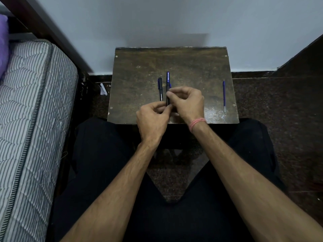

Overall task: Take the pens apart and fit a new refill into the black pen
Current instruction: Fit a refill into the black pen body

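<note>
Head view looks down on my two hands over a small dark wooden table (139, 70) that stands against a pale wall (157, 20). My right hand (187, 102) pinches a pen with a blue cap (168, 84) between thumb and fingertips; the pen points away from me, its dark lower part running down into my fingers. My left hand (152, 119) is curled at the near end of that same pen, fingertips closed on it just beside my right thumb. A black pen (160, 89) lies flat on the table just left of the held one, parallel to it and not touched by either hand. A thin blue refill (223, 95) lies well apart near the table's right edge, pointing near to far. A pink band (196, 124) circles my right wrist. A striped mattress (31, 110) sits to the left, and my dark trousers (104, 154) fill the near part of the view.
</note>
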`<action>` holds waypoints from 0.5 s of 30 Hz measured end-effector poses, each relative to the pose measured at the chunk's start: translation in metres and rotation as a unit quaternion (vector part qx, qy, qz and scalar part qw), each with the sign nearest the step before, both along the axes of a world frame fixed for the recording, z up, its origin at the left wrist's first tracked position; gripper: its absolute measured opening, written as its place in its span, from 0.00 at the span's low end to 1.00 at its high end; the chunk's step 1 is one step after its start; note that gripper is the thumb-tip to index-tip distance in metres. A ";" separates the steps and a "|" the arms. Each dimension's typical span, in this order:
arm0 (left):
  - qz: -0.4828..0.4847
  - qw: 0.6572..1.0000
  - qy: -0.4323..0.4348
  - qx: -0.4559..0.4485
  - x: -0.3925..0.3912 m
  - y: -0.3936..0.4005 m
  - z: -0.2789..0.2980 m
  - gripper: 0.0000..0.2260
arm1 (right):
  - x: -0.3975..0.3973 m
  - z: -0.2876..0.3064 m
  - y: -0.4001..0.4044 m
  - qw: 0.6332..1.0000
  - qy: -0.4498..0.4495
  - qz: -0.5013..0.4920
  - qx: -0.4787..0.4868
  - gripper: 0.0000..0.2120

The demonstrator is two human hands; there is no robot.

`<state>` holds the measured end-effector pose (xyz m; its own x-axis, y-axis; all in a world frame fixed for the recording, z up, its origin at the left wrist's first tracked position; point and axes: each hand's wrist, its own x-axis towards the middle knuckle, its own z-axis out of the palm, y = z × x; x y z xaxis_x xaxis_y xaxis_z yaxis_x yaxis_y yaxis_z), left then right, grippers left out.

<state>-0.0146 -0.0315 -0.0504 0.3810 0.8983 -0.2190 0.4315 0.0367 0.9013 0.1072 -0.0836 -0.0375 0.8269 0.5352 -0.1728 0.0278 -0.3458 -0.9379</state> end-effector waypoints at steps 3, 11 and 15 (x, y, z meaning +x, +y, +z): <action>0.042 0.999 0.025 0.012 0.001 0.001 0.000 0.10 | -0.001 0.001 -0.002 0.991 -0.120 0.004 -0.061 0.03; 0.046 0.994 0.089 0.049 0.007 -0.002 0.007 0.11 | 0.014 0.006 -0.009 0.919 -0.311 0.086 -0.227 0.08; -0.001 0.990 0.111 0.093 0.015 -0.001 0.012 0.12 | 0.029 0.007 -0.018 0.926 -0.283 0.054 -0.243 0.08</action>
